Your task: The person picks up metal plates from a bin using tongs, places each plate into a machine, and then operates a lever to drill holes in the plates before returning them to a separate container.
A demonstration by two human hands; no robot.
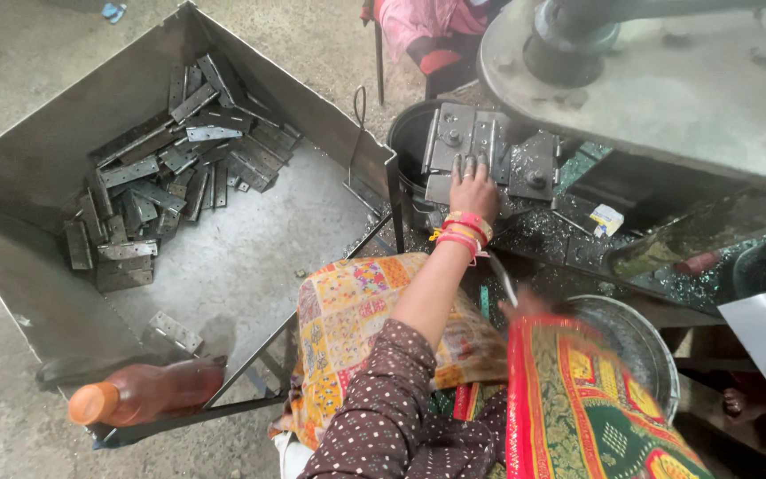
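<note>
Fingers (470, 170) of my left hand (473, 193) are lying spread and flat, pressing down on a grey steel plate (465, 142) that is sitting on the bed of the press machine (667, 98), just in front of the black bucket (410, 142). Nothing is being gripped there; the palm is only resting on it. My right hand (525, 306) is blurring below, beside the round metal bowl (640, 341), and I cannot tell whether it is closed on the thin strip-like shape showing at its edge.

I am judging the plate to be stiff, fairly heavy for its bulk, hard and cold, probably oily and sharp at its sheared edges, so taking it by the long flat sides with fingertips clear of the corners seems safest. Metal shavings are glinting all over the machine bed.

To my left, a large sheet-metal bin (46, 151) is holding a heap of flat, dull grey hinge pieces (179, 151), rectangular and punched with holes. An amber plastic bottle (144, 390) is lying at its rim.
</note>
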